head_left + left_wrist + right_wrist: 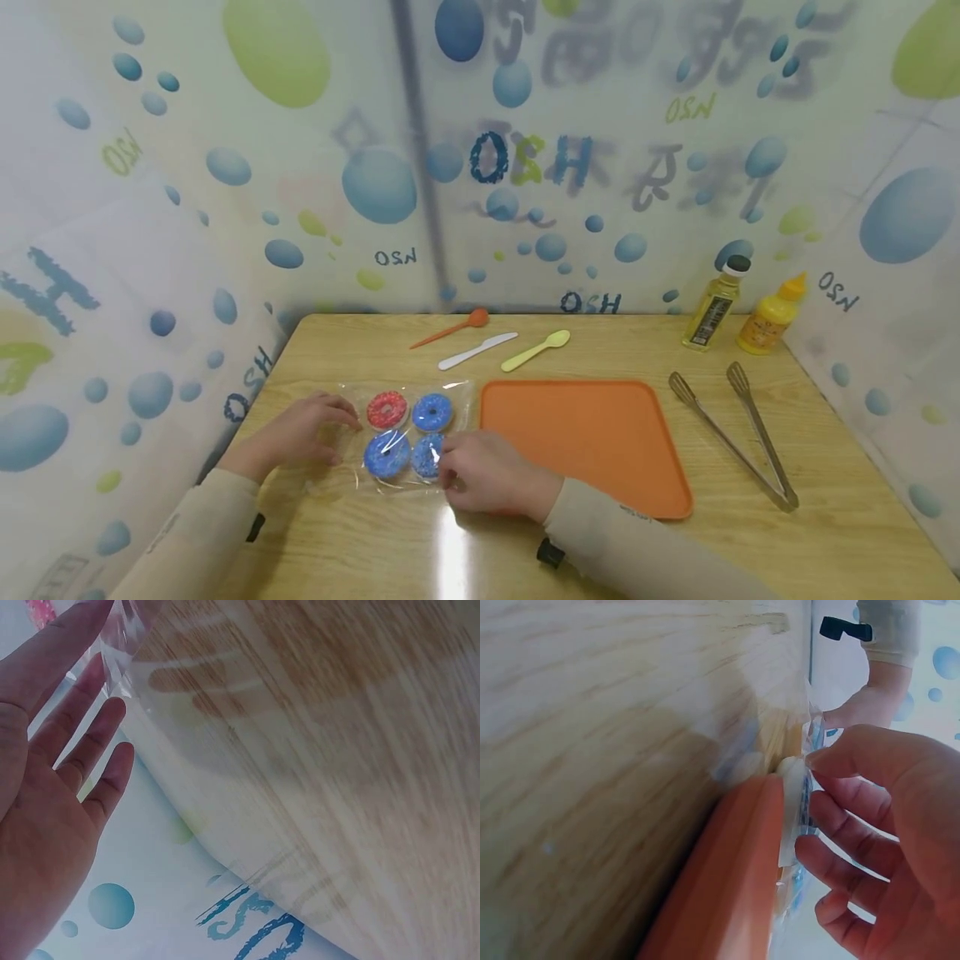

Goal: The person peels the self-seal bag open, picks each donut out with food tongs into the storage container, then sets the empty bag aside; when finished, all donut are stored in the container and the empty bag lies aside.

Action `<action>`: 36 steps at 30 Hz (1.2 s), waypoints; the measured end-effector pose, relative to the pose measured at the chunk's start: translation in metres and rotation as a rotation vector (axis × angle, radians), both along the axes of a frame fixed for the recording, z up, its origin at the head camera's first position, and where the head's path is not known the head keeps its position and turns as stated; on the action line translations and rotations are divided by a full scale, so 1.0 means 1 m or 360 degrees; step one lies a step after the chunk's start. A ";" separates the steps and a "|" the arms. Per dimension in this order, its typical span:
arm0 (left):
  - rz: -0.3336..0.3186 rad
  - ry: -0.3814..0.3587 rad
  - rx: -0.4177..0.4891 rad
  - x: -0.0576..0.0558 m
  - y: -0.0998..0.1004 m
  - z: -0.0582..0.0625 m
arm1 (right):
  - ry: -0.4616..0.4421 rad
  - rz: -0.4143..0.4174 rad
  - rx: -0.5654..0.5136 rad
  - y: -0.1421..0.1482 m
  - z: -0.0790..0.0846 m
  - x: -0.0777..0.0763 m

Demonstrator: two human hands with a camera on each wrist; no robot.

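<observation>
A clear plastic bag [462, 400] lies flat on the table with one red sprinkled donut [376, 413] and three blue donuts [432, 402] inside, set in two rows. At the bag's left edge is my left hand [311, 429], its fingers spread and loosely extended; in the left wrist view they reach up to the crinkled film. My right hand [491, 475] lies at the bag's lower right corner, partly covering one blue donut. The right wrist view shows its loosely bent fingers touching the film beside a donut's white underside [789, 814].
An orange tray [585, 442] adjoins the bag on the right. Metal tongs [738, 442] lie spread beyond it. Behind are an orange spoon [450, 329], a white knife [477, 352] and a yellow spoon [536, 350]. An oil bottle [711, 312] and a yellow squeeze bottle [771, 321] stand back right.
</observation>
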State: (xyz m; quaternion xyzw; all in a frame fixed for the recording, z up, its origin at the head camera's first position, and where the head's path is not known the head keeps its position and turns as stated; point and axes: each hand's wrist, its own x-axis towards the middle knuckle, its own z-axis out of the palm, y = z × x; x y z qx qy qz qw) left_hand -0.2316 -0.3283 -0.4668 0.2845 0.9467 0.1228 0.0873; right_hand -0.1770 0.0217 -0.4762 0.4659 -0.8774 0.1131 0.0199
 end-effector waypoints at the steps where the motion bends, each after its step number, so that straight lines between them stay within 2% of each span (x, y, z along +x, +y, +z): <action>1: 0.0010 -0.0004 -0.0002 0.000 0.000 0.000 | -0.0019 -0.0013 -0.0011 0.001 -0.001 0.000; 11: 0.0081 -0.0047 -0.0025 -0.002 0.000 -0.002 | -0.0284 -0.0070 -0.0135 0.013 0.002 -0.003; 16: 0.0050 -0.0031 -0.0025 -0.002 -0.001 -0.001 | -0.0394 -0.0070 -0.0225 0.023 0.000 -0.005; 23: 0.0070 -0.0051 -0.0020 0.000 0.000 -0.001 | -0.0433 -0.0091 -0.0249 0.032 0.002 -0.006; 30: 0.0092 -0.0049 -0.0036 0.003 0.001 0.000 | -0.0493 -0.0113 -0.0363 0.028 0.005 -0.012; 36: 0.0053 -0.0015 -0.0021 0.002 0.001 -0.003 | -0.0520 -0.0062 -0.0320 0.020 0.010 -0.019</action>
